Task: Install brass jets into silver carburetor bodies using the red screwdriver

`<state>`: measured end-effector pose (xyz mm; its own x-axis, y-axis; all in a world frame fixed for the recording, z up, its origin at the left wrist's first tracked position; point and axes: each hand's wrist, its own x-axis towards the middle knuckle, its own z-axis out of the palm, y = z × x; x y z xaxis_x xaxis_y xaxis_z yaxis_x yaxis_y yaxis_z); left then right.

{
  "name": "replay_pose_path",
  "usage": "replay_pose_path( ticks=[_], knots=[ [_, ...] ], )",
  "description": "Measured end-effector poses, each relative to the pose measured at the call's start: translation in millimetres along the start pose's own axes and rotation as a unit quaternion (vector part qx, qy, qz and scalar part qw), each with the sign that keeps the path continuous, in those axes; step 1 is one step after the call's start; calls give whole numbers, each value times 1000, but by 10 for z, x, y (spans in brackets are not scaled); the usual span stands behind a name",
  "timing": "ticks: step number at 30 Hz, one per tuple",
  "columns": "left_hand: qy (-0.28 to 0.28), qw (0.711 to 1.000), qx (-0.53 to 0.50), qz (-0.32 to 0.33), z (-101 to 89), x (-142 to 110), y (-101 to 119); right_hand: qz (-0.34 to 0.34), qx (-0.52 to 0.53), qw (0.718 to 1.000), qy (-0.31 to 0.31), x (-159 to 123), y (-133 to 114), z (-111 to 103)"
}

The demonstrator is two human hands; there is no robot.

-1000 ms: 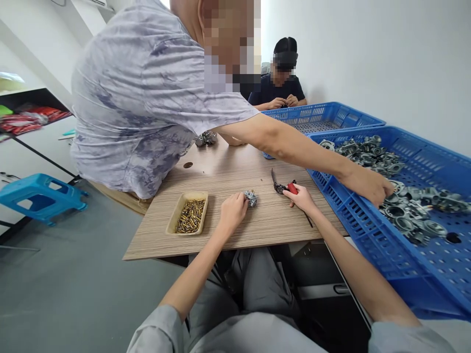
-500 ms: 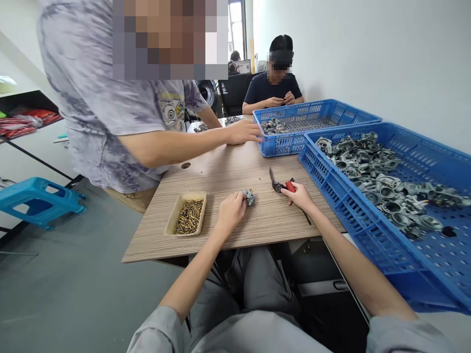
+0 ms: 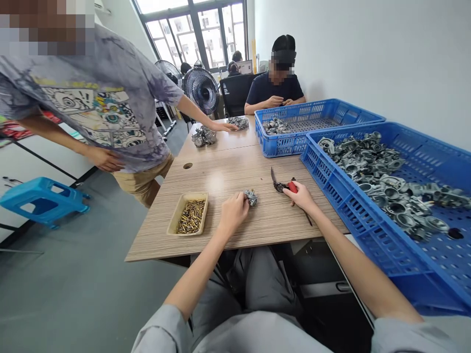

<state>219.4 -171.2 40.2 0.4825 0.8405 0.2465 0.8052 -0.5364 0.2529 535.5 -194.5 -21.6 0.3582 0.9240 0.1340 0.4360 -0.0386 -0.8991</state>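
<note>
My left hand (image 3: 234, 212) is closed around a small grey metal casting (image 3: 250, 198), which looks like a carburetor body with brass bits on it. The casting is held low over the table, and my fingers cover its left side. To the right, my right hand (image 3: 302, 197) grips a red-handled tool (image 3: 292, 187); its working end is hard to make out. A black, strap-like item (image 3: 278, 186) lies by that hand, with a thin dark end showing below it. Left of my left hand stands a cream tray (image 3: 170, 228) of small brass fittings (image 3: 192, 216).
A blue crate (image 3: 331, 189) full of metal castings (image 3: 390, 191) stands at the right. Behind it is a second blue crate (image 3: 279, 147) with fewer castings. Bagged parts (image 3: 203, 137) lie at the table's far left. One co-worker stands at left; another sits across.
The standing co-worker has moved left and back, drawing an arm away from the far crate; one hand now rests by the bagged parts. My hands have barely moved.
</note>
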Motion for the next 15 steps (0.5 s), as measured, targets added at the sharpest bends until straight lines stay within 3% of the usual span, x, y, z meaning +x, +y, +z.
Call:
replay_pose_path(
  ticks=[4, 7, 11, 15],
  knots=[
    [34, 999, -24, -33, -20, -53, 47, -36, -174, 982, 61, 11, 5, 52],
    [34, 997, -38, -56, -11, -75, 60, -65, -244, 964, 79, -16, 12, 71],
    [59, 992, -95, -57, -40, -144, 89, -25, -292, 953, 81, -101, 29, 29],
    [87, 974, -203, -48, -193, -293, 215, 15, -297, 950, 91, -154, 37, -20]
  ],
)
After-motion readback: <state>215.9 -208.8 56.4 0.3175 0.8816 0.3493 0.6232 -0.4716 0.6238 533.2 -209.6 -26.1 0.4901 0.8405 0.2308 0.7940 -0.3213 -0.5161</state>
